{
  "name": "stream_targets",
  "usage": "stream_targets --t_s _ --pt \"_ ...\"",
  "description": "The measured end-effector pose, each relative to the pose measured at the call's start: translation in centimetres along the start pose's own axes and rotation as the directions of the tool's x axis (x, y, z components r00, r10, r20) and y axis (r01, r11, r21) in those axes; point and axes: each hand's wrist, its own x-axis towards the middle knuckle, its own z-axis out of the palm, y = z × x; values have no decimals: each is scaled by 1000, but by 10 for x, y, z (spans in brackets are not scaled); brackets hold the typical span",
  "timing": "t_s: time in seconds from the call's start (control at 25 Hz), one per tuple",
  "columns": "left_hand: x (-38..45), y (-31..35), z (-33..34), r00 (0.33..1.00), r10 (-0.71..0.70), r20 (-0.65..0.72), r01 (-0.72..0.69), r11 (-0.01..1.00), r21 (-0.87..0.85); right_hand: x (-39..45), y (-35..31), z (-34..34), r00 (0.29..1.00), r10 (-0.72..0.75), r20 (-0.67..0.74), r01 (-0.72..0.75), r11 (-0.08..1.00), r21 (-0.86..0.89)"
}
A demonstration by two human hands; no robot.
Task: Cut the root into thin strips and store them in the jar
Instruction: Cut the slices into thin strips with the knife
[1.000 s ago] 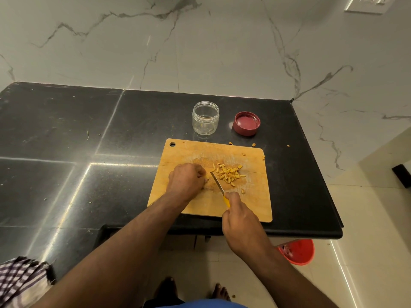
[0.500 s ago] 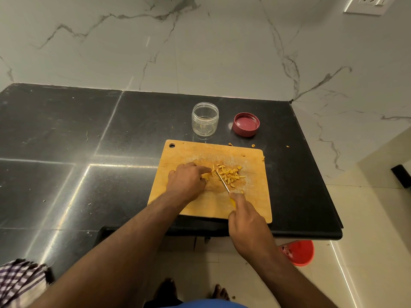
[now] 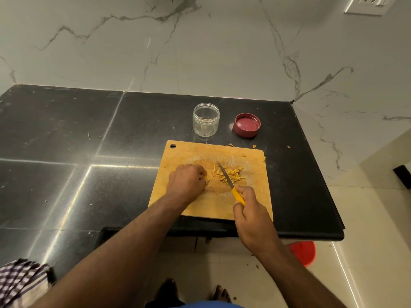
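A wooden cutting board lies near the counter's front right corner. On it sits a small pile of yellow root strips. My left hand curls over a small yellow root piece at the pile's left. My right hand grips a knife by its yellow handle; the blade lies across the pile, tip pointing away. Behind the board stand an open clear jar and its red lid, upside down.
The black stone counter meets a white marble wall at the back and right. Small root scraps lie by the board's far edge. A red bucket stands on the floor. A checked cloth hangs at lower left.
The knife blade has shifted right into the cut pile and my right hand has drawn back toward me. My left hand has pulled slightly left, its fingers curled over the root piece.
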Motion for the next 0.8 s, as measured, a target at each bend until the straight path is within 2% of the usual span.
stream_targets --t_s 0.2,0.28,0.32,0.4,0.48,0.52,0.6,0.64,0.68,0.72,0.8 --pt "-1 -2 2 1000 0 -11 0 1000 -28 5 0 0 999 39 19 -41 997 68" --pt "-4 0 0 1000 -3 -12 3 999 -34 7 1 3 993 112 43 -118 973 198" --pt "-5 1 -2 1000 -2 -19 1 999 -33 8 0 3 982 178 66 -190 914 358" --pt "-9 9 -8 998 4 -56 -8 998 -68 9 -4 3 945 281 170 -320 673 666" --pt "-11 24 -16 996 -33 -87 7 959 -284 10 -8 -3 925 290 247 -363 471 804" --pt "-10 31 -20 993 -104 -46 71 881 -468 10 -9 -6 919 281 276 -374 402 836" --pt "-10 42 -29 952 -240 190 297 581 -758 11 -10 -9 907 266 327 -399 292 869" --pt "-9 44 -32 918 -238 317 393 444 -805 11 -9 -11 900 259 349 -411 244 878" --pt "-9 43 -34 887 -203 415 462 348 -816 10 -8 -11 893 254 370 -423 199 884" --pt "-8 41 -35 862 -161 481 507 288 -812 9 -7 -12 888 248 387 -432 165 887" --pt "-7 37 -34 838 -128 530 545 239 -804 8 -5 -13 886 242 396 -437 149 887"
